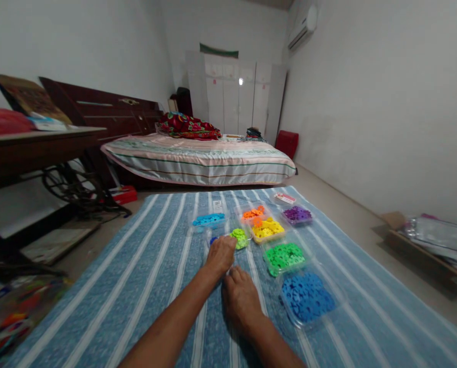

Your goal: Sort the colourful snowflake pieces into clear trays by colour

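A small dark blue piece point(213, 239) lies on the striped blue mat point(136, 266), just beside the left hand point(221, 255) at its eleven o'clock and half covered by the knuckles. That hand is curled downward; whether its fingers pinch anything cannot be told. The lime-green pile point(240, 238) sits at its one o'clock, nearly touching. At five o'clock a bare foot point(241, 299) rests flat. No right hand shows. The small piece's shape and long axis are unclear.
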The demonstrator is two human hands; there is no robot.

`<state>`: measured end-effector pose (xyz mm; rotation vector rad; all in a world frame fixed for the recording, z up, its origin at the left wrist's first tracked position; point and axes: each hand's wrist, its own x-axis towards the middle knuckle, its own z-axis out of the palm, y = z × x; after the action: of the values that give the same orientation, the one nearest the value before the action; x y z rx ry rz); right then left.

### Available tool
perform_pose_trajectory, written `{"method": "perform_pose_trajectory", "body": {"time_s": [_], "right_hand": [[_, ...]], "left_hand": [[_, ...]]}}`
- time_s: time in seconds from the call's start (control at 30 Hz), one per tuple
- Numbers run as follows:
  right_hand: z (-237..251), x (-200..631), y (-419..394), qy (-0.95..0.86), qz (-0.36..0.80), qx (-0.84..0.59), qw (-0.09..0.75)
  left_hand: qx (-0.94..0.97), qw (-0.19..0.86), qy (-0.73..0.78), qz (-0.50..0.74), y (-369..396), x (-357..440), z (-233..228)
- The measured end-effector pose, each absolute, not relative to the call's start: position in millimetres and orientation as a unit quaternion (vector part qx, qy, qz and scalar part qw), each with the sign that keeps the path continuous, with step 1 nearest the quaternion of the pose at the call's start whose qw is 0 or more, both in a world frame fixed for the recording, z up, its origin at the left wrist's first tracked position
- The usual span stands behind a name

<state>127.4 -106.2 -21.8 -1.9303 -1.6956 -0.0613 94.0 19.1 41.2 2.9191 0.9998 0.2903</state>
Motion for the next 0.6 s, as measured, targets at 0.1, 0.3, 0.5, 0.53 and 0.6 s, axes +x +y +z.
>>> {"method": "perform_pose_trajectory", "body": {"time_s": [0.1,0.3,0.5,0.53,0.6], "right_hand": [[-27.7,122.1,-120.7,-0.634,-0.031,-0.724,0.269],[-37.4,115.7,-137.2,-0.627,-0.045,-0.708,0.322],[-34.4,117.3,-133.7,-0.621,-0.033,-0.692,0.366],[-34.3,117.5,-133.0,-0.619,-0.035,-0.690,0.373],[-34.9,117.6,-131.6,-0.616,-0.035,-0.687,0.384]], "left_hand": [[0.945,0.030,0.305,0.115,25.1,89.2,41.5],[0.871,0.059,0.398,0.281,66.3,76.7,60.1],[0.739,0.032,0.623,0.255,125.6,53.8,67.8],[0.721,0.059,0.646,0.242,132.8,52.6,67.0],[0.698,0.114,0.674,0.214,143.8,53.2,65.0]]}}
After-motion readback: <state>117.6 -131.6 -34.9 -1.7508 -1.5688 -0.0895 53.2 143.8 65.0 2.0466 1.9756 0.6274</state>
